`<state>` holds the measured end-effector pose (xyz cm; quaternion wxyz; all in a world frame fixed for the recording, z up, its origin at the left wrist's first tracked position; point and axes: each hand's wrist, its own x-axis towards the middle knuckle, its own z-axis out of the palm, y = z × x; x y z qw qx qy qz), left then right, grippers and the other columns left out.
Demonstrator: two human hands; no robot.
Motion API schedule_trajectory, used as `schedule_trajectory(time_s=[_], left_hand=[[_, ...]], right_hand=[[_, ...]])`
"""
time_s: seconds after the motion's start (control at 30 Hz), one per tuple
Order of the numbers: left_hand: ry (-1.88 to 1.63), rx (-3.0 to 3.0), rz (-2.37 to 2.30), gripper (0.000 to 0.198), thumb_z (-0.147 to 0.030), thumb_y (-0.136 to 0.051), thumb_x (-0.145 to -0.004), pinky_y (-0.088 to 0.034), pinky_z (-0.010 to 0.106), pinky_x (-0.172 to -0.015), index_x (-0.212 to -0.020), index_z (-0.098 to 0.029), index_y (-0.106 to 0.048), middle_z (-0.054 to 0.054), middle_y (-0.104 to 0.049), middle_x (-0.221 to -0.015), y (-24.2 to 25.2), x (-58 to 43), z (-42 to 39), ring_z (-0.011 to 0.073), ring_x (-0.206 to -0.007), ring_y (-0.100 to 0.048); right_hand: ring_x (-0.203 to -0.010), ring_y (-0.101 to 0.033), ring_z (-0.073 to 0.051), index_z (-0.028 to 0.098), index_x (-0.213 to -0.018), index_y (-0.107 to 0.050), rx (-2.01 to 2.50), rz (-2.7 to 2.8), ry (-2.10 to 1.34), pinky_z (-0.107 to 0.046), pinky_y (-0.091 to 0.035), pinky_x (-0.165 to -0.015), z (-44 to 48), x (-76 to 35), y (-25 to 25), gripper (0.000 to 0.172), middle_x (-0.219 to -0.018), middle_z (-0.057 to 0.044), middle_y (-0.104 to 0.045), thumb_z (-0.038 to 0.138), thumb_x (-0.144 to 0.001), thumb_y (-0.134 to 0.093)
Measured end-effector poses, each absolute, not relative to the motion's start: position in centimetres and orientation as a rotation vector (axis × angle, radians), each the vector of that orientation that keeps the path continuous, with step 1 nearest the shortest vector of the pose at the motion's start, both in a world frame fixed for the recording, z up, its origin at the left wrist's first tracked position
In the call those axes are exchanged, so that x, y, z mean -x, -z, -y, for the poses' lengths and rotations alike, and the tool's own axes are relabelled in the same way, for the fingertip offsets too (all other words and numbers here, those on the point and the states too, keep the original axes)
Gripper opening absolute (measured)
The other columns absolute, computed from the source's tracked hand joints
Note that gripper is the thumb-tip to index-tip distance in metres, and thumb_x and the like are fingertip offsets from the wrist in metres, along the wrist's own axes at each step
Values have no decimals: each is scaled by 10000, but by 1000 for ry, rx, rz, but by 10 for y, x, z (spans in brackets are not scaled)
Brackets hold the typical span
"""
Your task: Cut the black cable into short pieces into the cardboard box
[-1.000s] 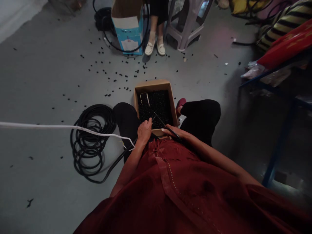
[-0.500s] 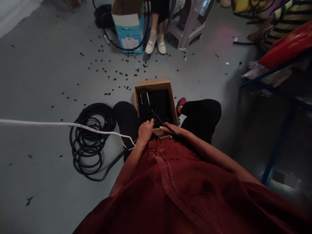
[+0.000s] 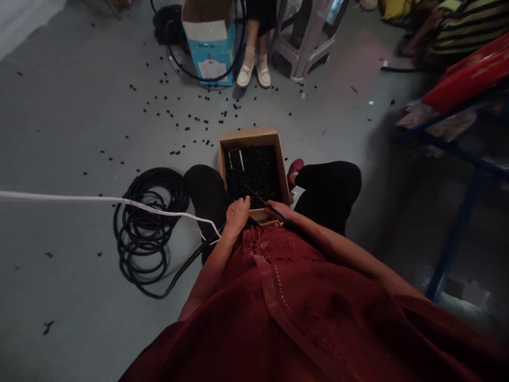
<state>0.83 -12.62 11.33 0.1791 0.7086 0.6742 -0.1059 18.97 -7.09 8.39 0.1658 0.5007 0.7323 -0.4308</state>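
My left hand point(image 3: 237, 213) is closed at the near edge of a cardboard box point(image 3: 280, 168), on a black hose point(image 3: 191, 258) that comes up past my wrist from a loose coil point(image 3: 143, 183) on the floor. The hose's end is hidden by my fingers. A long thin blade with a dark handle point(image 3: 283, 216) is gripped in my right hand point(image 3: 281, 208); its tip points up and left over the box. Whether it is a knife or one half of scissors is unclear. Small black pieces point(image 3: 260, 164) fill the box, with a phone-like object point(image 3: 236, 160) lying on them.
A white cord point(image 3: 99, 200) stretches in from the left to my left forearm. Black bits dot the floor point(image 3: 79, 122). Ahead are a blue-and-white carton point(image 3: 212, 50), a person's white shoes point(image 3: 244, 76) and a plastic stool point(image 3: 304, 48). A blue metal frame point(image 3: 457, 233) stands right.
The blade in my right hand has shifted slightly, its tip a little lower and further left. My left hand barely moves. The co-worker's arm at the upper right has moved.
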Motion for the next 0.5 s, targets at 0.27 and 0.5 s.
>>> schedule_trajectory(time_s=[0.27,0.5], left_hand=[[423,-1850,-1959,307,-212,-335,-981,-496,287,-793,-1171,-128,-561,143,-652,-1030,-112,-9,120,219,-979,-656],[443,-1809,-1961,305,-142,-344,-963,-504,295,-805,-1146,-107,-585,155,-666,-1015,-116,-10,118,221,-975,-670]], right_hand=[[-958,-671,-224,167,-1081,-627,-1370,-2082,1213,-219,-426,-685,69,-170,-70,243,-1071,-108,-709,299,-923,-499],[-923,-686,-222,164,-1057,-648,-1367,-2071,1206,-215,-423,-641,68,-166,-62,227,-1023,-110,-722,236,-901,-500]])
